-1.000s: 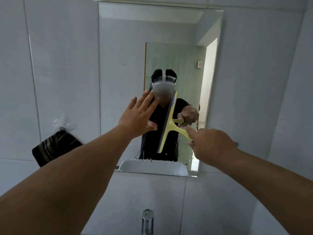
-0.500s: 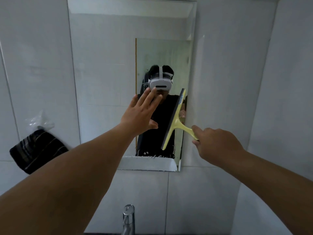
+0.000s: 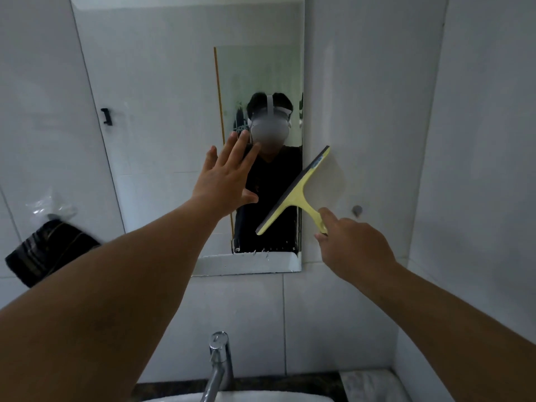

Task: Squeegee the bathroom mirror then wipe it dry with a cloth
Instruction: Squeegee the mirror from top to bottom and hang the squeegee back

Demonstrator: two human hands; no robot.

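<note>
The bathroom mirror (image 3: pixel 162 111) hangs on the white tiled wall, with water drops along its lower part. My right hand (image 3: pixel 353 248) grips the handle of a yellow squeegee (image 3: pixel 295 192). Its blade lies tilted across the mirror's right edge, the upper end over the wall tile. My left hand (image 3: pixel 226 178) is flat and open, fingers spread, against or close to the glass left of the squeegee. A dark striped cloth (image 3: pixel 46 253) hangs on the wall at the far left.
A chrome tap (image 3: pixel 217 369) rises over a white basin (image 3: pixel 232 397) at the bottom. A small black hook (image 3: pixel 106 116) is on the wall left of the mirror. A round wall fitting (image 3: pixel 357 210) sits right of the squeegee. A side wall closes the right.
The squeegee has slid right across the glass to the mirror's right edge. My view has shifted right and down, so the basin now shows. My left hand stays spread at the mirror.
</note>
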